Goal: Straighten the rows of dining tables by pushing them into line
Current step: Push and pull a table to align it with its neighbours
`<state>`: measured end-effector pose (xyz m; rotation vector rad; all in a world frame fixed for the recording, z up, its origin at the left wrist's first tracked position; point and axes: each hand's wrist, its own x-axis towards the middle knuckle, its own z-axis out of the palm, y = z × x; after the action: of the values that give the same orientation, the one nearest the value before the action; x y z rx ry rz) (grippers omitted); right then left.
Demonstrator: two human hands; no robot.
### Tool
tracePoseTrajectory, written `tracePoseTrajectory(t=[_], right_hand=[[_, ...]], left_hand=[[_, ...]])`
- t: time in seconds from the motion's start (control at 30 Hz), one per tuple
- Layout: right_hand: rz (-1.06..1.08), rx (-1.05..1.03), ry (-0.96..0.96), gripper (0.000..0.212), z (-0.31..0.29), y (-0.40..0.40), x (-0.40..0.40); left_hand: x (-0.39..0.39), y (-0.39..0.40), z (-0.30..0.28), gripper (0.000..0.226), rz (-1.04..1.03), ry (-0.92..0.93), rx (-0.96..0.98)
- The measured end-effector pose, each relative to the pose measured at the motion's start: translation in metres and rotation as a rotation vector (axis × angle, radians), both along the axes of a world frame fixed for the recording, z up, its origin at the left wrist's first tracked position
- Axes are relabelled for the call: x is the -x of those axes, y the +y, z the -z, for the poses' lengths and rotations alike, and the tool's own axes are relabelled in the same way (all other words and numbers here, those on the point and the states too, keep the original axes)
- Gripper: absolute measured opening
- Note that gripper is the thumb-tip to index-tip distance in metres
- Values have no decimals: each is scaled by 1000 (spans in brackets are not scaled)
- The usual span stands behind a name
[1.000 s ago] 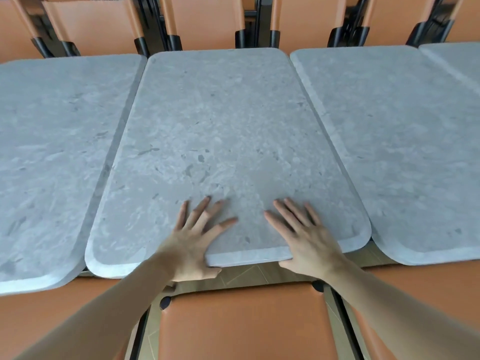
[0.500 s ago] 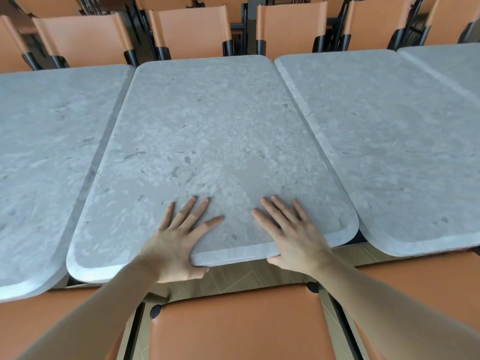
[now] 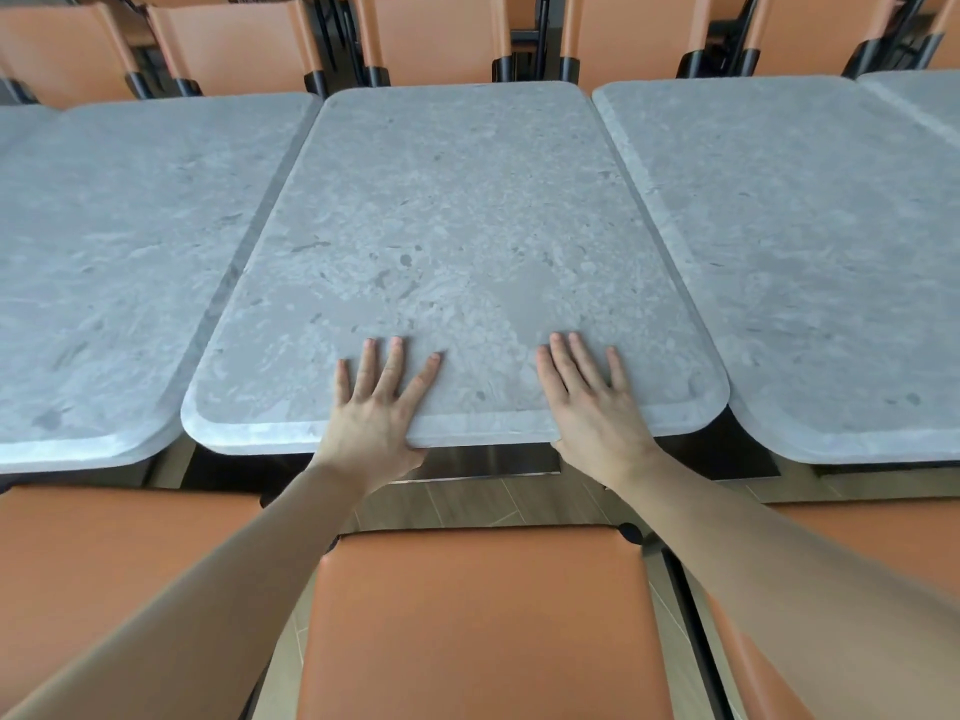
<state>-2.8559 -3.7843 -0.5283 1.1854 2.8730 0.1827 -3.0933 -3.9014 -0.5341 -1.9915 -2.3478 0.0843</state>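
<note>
Seen from the head camera, a person leans over an orange chair seat (image 3: pixel 475 623) at 6 o'clock and lays both hands flat on the near edge of the middle desk (image 3: pixel 457 226), a grey stone-patterned top with rounded corners that fills the centre of the view. The left hand (image 3: pixel 376 413) rests palm down with straight fingers spread, its thumb tucked at the front rim; the right hand (image 3: pixel 592 402) lies the same way, toward 4 o'clock of the desk top, fingers straight and close together, gripping nothing. The two hands are well apart. A matching left desk (image 3: pixel 114 262) stands just beside it at 9 o'clock and a right desk (image 3: pixel 821 252) at 3 o'clock, with narrow seams between the tops. The near edge of the middle desk sits slightly farther from the camera than the near edges of its two neighbours. A row of orange chair backs (image 3: pixel 436 33) with black legs lines the far side at 12 o'clock, and wood-look floor (image 3: pixel 483 504) shows between the desk and the near seat.
</note>
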Motion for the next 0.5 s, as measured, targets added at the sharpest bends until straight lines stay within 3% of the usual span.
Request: tracePoseTrajectory(t=[0.1,0.27,0.5], right_hand=[[27,-19,7,96,2,-5,1],[43,17,-36,107,-2,-11,4],[75,25,0,101,2,-13,5]], left_hand=[[-3,-1,2,119,-23,41,34],[-16,-3,-3,105,-81,101,34],[-25,-4,-8,110,-140,117,53]])
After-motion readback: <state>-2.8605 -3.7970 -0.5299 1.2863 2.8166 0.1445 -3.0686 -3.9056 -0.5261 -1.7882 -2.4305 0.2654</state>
